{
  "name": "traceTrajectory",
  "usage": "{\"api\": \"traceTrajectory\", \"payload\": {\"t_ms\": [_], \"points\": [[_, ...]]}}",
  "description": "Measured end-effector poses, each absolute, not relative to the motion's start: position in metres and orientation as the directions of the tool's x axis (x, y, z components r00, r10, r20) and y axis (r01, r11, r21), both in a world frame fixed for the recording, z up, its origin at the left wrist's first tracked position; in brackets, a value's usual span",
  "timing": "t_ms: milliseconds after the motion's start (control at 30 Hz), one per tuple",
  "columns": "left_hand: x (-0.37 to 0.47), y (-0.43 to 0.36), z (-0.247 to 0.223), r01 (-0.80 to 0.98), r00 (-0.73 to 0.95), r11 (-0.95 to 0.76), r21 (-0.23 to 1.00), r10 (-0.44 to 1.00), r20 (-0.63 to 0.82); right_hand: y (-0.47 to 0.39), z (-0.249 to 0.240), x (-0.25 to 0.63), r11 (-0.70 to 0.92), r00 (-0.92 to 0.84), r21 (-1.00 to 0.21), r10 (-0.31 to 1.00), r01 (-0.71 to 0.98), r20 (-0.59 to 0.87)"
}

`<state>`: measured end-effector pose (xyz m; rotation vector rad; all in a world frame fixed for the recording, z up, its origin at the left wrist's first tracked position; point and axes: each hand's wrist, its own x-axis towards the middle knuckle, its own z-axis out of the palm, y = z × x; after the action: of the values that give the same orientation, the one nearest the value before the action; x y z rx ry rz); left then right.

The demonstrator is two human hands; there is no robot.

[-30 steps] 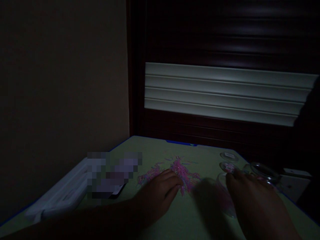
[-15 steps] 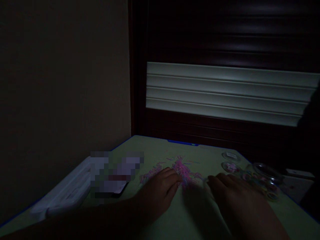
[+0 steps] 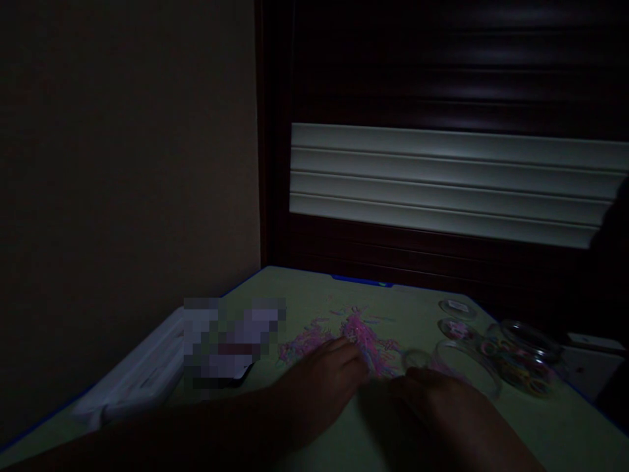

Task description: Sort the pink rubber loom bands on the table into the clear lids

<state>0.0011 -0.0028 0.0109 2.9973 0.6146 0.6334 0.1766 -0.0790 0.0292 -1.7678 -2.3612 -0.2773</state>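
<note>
Strands (image 3: 362,333), thin, pink, left hand (image 3: 325,377) beside, rounded jar (image 3: 521,366)

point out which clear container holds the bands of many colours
The rightmost container: yellow, green and red bands show through its side, whereas the nearer container, just beyond the right hand, shows mostly pink.

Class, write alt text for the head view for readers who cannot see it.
A person's left hand is at a mostly pink pile of small pieces on a dimly lit table; the right hand is nearby, near a clear round container.
</note>
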Motion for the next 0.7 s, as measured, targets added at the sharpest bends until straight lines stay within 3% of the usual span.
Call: {"api": "traceTrajectory", "payload": {"t_ms": [133, 400, 700], "points": [[0.002, -0.005, 0.015, 0.321, 0.881, -0.945, 0.063, 0.322, 0.346, -0.079, 0.03, 0.176, 0.3, -0.303, 0.051, 0.919, 0.953, 0.251], [0.003, -0.002, 0.01, 0.344, 0.85, -0.921, 0.181, 0.387, 0.356, -0.081, 0.037, 0.176, 0.311, -0.311, 0.037, 0.918, 0.95, 0.247], [0.005, -0.001, 0.009, 0.382, 0.841, -0.911, 0.154, 0.412, 0.351, -0.082, 0.038, 0.174, 0.301, -0.299, 0.028, 0.927, 0.953, 0.225]]}}
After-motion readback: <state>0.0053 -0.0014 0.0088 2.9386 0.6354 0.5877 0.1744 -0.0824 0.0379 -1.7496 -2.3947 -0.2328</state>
